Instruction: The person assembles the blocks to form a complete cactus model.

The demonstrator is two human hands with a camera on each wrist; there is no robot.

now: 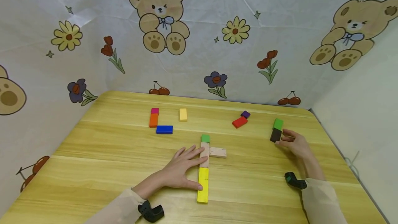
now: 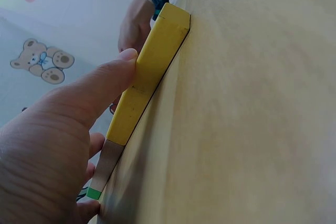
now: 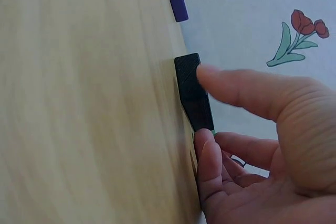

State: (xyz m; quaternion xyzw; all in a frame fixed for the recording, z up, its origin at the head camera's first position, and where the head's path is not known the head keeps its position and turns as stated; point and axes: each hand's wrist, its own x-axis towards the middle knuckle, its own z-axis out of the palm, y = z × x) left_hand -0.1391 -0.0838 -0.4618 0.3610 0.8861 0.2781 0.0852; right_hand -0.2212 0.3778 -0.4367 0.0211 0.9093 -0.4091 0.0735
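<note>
My left hand (image 1: 180,168) lies spread over a line of blocks on the table. Its thumb touches the long yellow block (image 2: 149,66), and its straight fingers reach over the plain wooden block (image 1: 204,164). A green block (image 1: 205,138) caps the far end of that line. Another plain wooden block (image 1: 218,152) juts out to the right. Over on the right, my right hand (image 1: 296,144) pinches a black block (image 3: 192,85) between thumb and curled fingers. The black block touches a bright green block (image 1: 278,124) behind it.
At the back left lie a magenta block (image 1: 154,110), an orange block (image 1: 153,120), a blue block (image 1: 164,129) and a pale yellow block (image 1: 183,114). A red block (image 1: 239,122) and a purple block (image 1: 245,114) lie back right. A printed cloth (image 1: 192,68) hangs behind the table.
</note>
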